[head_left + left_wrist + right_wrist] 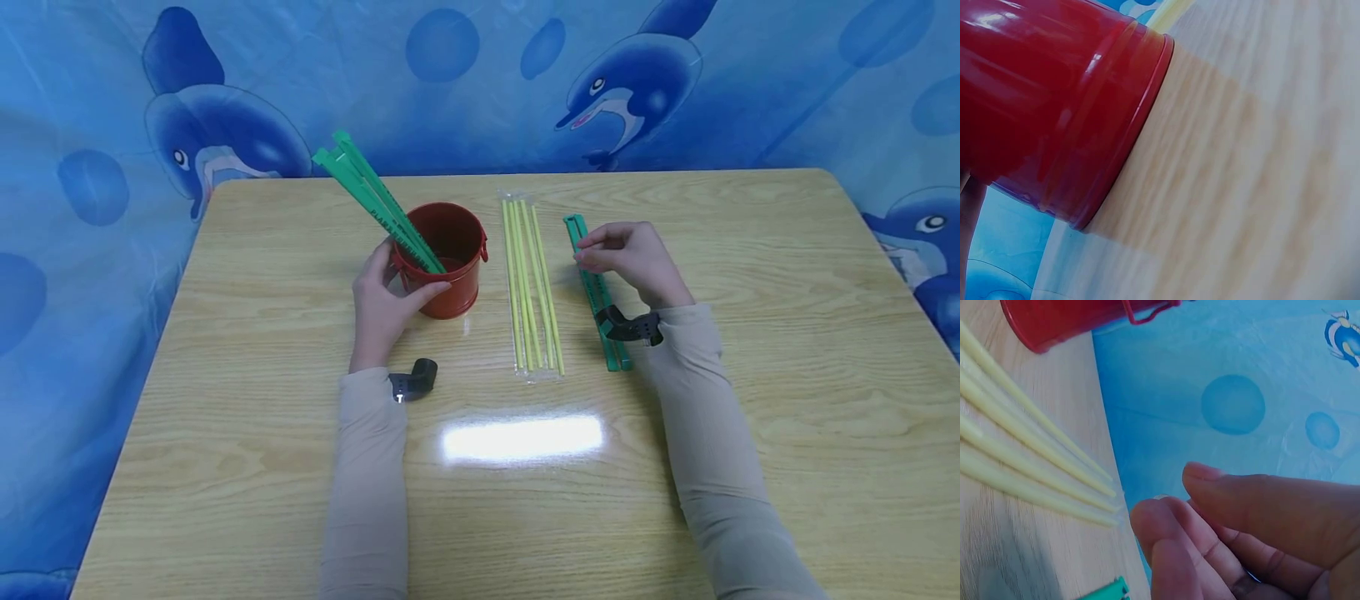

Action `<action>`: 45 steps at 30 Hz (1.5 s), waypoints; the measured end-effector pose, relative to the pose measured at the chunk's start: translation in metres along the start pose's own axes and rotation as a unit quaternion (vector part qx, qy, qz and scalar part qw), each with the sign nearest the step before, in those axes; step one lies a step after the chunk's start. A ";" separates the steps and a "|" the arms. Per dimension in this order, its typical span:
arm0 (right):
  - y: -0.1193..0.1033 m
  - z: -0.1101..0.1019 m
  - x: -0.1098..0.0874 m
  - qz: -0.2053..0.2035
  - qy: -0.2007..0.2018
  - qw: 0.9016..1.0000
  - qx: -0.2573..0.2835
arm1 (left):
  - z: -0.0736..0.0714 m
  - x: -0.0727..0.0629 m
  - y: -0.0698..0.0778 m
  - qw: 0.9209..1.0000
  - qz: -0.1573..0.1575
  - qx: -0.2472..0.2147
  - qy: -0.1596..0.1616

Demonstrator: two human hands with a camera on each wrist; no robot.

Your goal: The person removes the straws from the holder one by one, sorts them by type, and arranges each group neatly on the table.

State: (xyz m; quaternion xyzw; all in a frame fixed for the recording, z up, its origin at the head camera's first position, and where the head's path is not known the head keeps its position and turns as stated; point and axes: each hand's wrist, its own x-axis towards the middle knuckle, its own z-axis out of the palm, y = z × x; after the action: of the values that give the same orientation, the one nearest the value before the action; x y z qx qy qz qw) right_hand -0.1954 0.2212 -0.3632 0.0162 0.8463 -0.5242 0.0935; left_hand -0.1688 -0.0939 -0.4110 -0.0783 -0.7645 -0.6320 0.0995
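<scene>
A small red metal bucket (459, 296) stands on the table, and several green plastic strips (372, 197) with dark lettering lean out of it toward the back left. My left hand (378, 304) grips its left side, the thumb along the front rim. The left wrist view shows the bucket's red wall (1054, 106) close up; most of that hand is hidden there. Over more green strips (617, 354) lying on the table, my right hand (633, 260) hovers with bent fingers. In the right wrist view its thumb (1260, 500) and fingertips are apart, with nothing between them.
Between the bucket and the right hand lie several pale yellow sticks (534, 287) in clear plastic sleeves. The wooden table (247, 433) ends at a blue dolphin-print sheet (360, 75) behind. A bright light reflection (522, 438) shows near the table's middle.
</scene>
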 end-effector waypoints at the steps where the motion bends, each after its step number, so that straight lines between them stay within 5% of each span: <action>1: -0.001 0.001 0.000 -0.001 -0.002 1.000 0.001 | 0.000 0.000 0.000 1.000 0.001 0.001 0.001; 22: -0.018 0.018 -0.001 -0.031 -0.025 0.999 0.009 | -0.001 0.001 0.003 1.000 0.001 -0.003 0.002; 32: -0.053 0.050 -0.001 -0.091 -0.035 0.995 0.033 | 0.002 -0.001 -0.003 1.000 -0.003 0.001 -0.002; 45: -0.101 0.091 0.013 -0.175 -0.063 0.977 0.108 | 0.001 0.001 -0.001 1.000 0.004 0.005 0.003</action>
State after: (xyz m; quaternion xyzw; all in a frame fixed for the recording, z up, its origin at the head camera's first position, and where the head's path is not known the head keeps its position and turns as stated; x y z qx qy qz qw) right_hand -0.2083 0.0935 -0.3160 -0.1555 0.7666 -0.6208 0.0515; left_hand -0.1701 -0.0933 -0.4124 -0.0794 -0.7667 -0.6283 0.1051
